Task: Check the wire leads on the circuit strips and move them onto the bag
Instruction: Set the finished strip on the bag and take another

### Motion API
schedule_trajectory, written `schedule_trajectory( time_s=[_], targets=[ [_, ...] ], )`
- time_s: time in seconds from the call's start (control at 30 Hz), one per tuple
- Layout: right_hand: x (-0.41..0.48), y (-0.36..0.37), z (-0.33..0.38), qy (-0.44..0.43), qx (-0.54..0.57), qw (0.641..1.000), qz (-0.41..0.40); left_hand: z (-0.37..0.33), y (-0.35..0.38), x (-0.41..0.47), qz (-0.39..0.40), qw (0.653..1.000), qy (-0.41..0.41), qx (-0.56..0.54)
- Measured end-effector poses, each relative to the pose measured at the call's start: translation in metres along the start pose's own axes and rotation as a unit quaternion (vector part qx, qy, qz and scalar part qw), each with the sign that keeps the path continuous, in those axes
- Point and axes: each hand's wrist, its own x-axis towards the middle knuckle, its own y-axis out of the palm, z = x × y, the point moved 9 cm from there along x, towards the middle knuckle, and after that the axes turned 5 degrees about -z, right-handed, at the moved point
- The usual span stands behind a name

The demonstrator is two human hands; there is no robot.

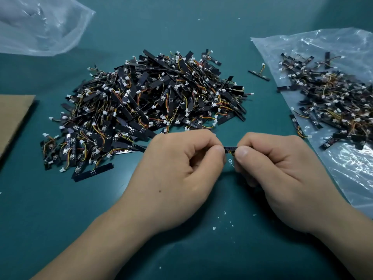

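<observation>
A big heap of black circuit strips (145,110) with coloured wire leads and white plugs lies on the green table, just beyond my hands. A second, smaller heap of strips (333,102) rests on a clear plastic bag (351,168) at the right. Between my hands one black circuit strip (230,148) is held level: my left hand (181,174) pinches its left end, my right hand (276,170) pinches its right end. Its wires hang below, mostly hidden by my fingers.
One loose strip (259,74) lies alone between the heap and the bag. Another clear bag (40,25) sits at the far left, and a brown cardboard sheet (14,120) at the left edge. Small white scraps (224,217) dot the green table (60,209) near my wrists.
</observation>
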Motion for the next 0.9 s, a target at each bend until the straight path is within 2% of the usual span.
schedule_trajectory(
  time_s=[0.33,0.47,0.57,0.9],
  targets=[
    [-0.0026,0.0038,-0.0016,0.015,-0.055,0.998,-0.002,0.0011,-0.0016,0.0001,-0.008,1.0,0.004,0.007],
    [-0.0042,0.0009,0.0,0.005,-0.005,1.0,0.003,-0.0025,0.0022,0.0,0.013,1.0,0.009,0.012],
    [-0.0042,-0.0006,0.002,0.0,0.025,1.0,0.003,-0.0038,-0.0009,0.0009,0.005,1.0,0.007,-0.027],
    [-0.0035,-0.0042,0.0003,0.003,0.039,0.999,-0.023,-0.0025,0.0003,0.0012,0.011,1.0,0.006,-0.021]
  ],
)
